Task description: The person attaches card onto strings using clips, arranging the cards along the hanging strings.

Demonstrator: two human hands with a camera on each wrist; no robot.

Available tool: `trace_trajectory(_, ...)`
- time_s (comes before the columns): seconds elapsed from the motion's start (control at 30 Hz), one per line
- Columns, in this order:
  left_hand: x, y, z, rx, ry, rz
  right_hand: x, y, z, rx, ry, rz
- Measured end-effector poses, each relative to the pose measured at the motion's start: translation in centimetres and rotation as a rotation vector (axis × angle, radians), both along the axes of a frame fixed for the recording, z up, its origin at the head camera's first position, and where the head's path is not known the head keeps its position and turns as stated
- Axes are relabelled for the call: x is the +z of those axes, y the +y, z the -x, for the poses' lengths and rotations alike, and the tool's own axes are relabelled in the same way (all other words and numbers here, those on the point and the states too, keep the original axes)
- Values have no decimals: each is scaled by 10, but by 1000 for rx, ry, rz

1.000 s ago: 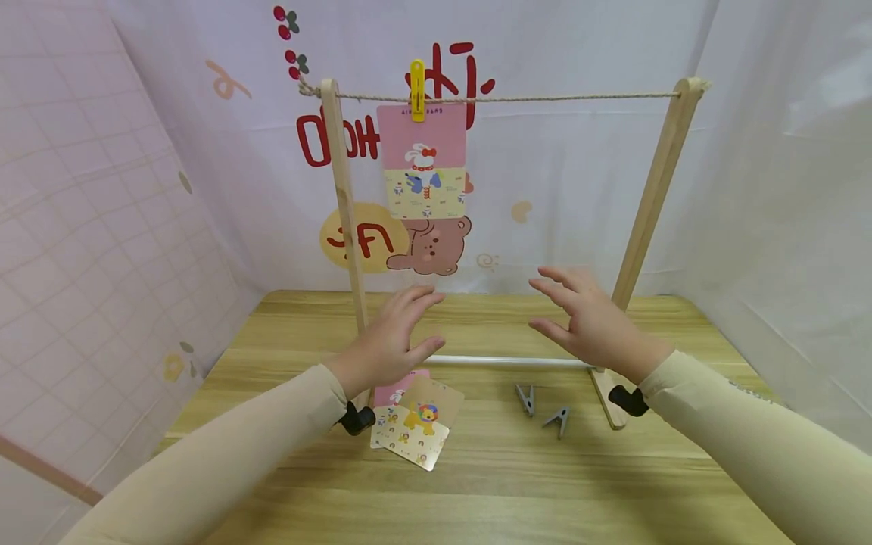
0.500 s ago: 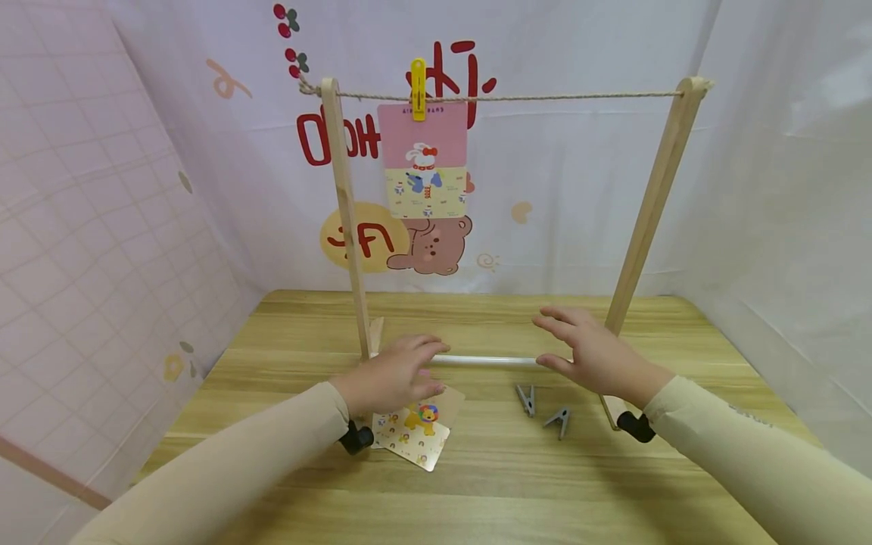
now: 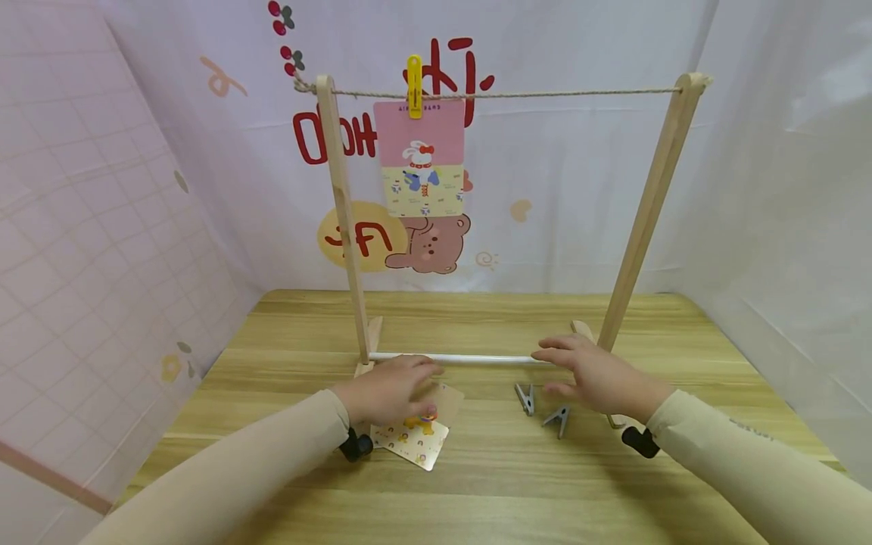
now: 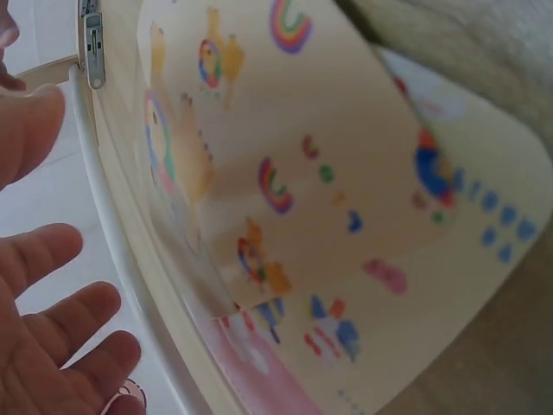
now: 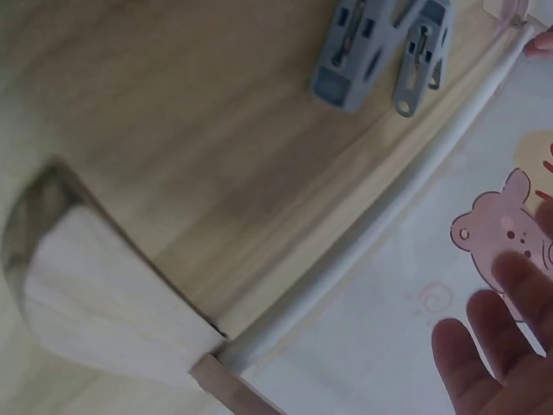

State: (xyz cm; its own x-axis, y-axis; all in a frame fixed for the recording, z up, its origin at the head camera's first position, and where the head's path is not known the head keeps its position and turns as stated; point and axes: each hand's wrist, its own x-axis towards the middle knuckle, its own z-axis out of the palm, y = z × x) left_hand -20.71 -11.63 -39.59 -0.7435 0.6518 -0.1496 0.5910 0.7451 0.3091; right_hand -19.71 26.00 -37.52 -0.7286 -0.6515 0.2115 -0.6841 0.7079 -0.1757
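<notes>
My left hand (image 3: 387, 390) hovers over two overlapping cards, its fingers relaxed and holding nothing. The upper card, a lion card (image 3: 412, 443), carries lions and rainbows; beneath it lies a pink and cream card (image 4: 484, 216), mostly covered in the head view. To the right, my right hand (image 3: 602, 378) is held above the table with loosely bent fingers and nothing in it. Closest to it are two grey clothespins, one clothespin (image 3: 559, 420) partly beside its thumb and another clothespin (image 3: 525, 399) further left.
A wooden frame stands behind, with a left post (image 3: 346, 227), a right post (image 3: 647, 219) and a white bar (image 3: 470, 358) low between them. From its rope (image 3: 545, 94) hangs a rabbit card (image 3: 421, 163), held by a yellow clothespin (image 3: 415, 87). Behind is a printed curtain (image 3: 545, 250).
Both hands have come down from in front of the frame toward the table, the left over the cards and the right near the grey clothespins. The hanging card stays in place.
</notes>
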Motion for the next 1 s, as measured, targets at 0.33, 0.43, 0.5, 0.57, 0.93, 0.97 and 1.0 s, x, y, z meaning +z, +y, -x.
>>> trace_trajectory(0.33, -7, -2, -1, 1, -20, 65, -7, 5, -4, 65, -110, -89)
trace_trajectory(0.43, -7, -3, -2, 12, -47, 80, -8, 5, -5, 70, -136, -114)
trace_trajectory(0.5, -7, -3, -2, 14, -62, 87, -9, 5, -6, 63, -157, -129)
trace_trajectory(0.57, -7, -3, -2, 12, -67, 93, -10, 5, -6, 56, -176, -144)
trace_trajectory(0.93, -10, -2, 0, 5, -39, 103, -17, 7, -4, 111, -189, -179)
trace_trajectory(0.97, -10, -2, 0, 5, -34, 104, -17, 7, -4, 117, -190, -176)
trace_trajectory(1.0, -10, -1, 0, 4, -26, 102, -17, 7, -4, 118, -194, -174)
